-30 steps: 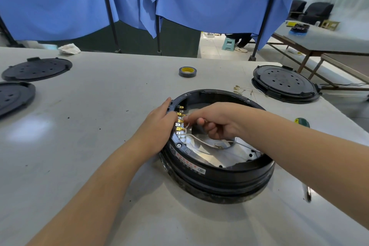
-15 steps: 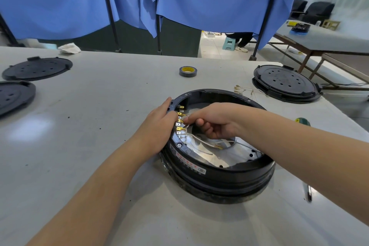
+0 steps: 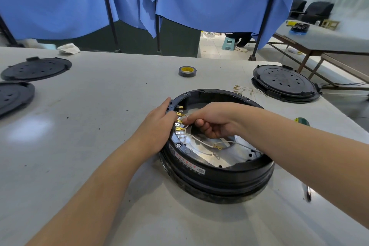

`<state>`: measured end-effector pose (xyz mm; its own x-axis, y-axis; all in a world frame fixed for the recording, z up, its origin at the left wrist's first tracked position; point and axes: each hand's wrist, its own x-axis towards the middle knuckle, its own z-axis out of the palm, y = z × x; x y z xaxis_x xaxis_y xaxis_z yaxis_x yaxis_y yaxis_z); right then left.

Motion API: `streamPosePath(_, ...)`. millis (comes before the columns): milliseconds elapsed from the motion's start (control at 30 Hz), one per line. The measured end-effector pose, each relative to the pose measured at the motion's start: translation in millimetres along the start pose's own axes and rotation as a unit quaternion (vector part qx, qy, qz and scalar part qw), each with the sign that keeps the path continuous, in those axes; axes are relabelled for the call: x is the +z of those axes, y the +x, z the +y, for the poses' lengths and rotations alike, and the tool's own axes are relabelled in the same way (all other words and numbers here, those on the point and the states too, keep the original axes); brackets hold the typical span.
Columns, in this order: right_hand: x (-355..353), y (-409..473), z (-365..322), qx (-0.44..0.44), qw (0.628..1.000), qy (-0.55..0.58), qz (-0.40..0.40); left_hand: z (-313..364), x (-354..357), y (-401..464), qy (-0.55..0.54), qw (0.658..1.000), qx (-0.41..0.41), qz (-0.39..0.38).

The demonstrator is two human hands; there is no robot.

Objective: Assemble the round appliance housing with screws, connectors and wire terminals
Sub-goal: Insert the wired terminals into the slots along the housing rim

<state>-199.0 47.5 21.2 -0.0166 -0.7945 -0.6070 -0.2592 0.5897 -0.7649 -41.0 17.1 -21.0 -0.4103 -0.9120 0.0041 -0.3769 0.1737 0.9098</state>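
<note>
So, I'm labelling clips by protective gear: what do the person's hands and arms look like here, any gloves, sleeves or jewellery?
Both are bare. The left hand and right hand wear no gloves, and no ring shows on the visible fingers. Both forearms are uncovered right to the frame's edge: no sleeve, watch, wristband or strap. Nails look short and unpainted.

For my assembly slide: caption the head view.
Left hand steadies round black appliance housing while right hand pinches a white wire at the brass terminal row.
</note>
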Motion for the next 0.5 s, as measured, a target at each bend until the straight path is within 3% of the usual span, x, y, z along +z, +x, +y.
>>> streamPosePath(500,9.7,2.9,-4.6,0.033,0.998,0.055,0.007,-5.0,1.3,2.8,0.035,0.999,0.026,0.005)
